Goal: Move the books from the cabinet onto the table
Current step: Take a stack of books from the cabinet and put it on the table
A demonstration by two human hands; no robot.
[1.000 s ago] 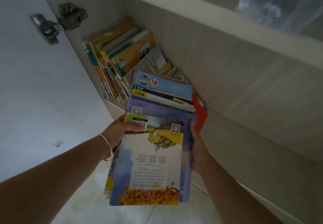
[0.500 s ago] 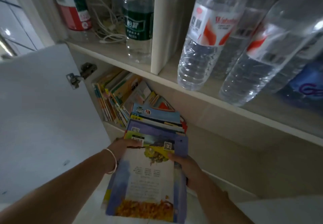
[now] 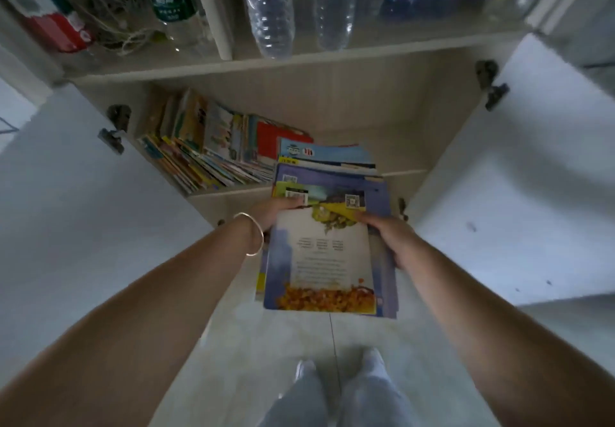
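Observation:
I hold a stack of thin books flat in front of the open cabinet, its top cover blue and white with yellow leaves. My left hand, a bangle on its wrist, grips the stack's left edge. My right hand grips its right edge. The stack's far end hangs at the cabinet's lower shelf lip. More books lean in a row at the left of the lower compartment. No table is in view.
Both white cabinet doors stand open at either side of me. The shelf above carries water bottles, a red-labelled container and tangled cord. My feet stand on the pale tiled floor.
The view has pulled back and centred on the cabinet, showing both doors and my feet. The stack has come out of the compartment toward me, still held in both hands.

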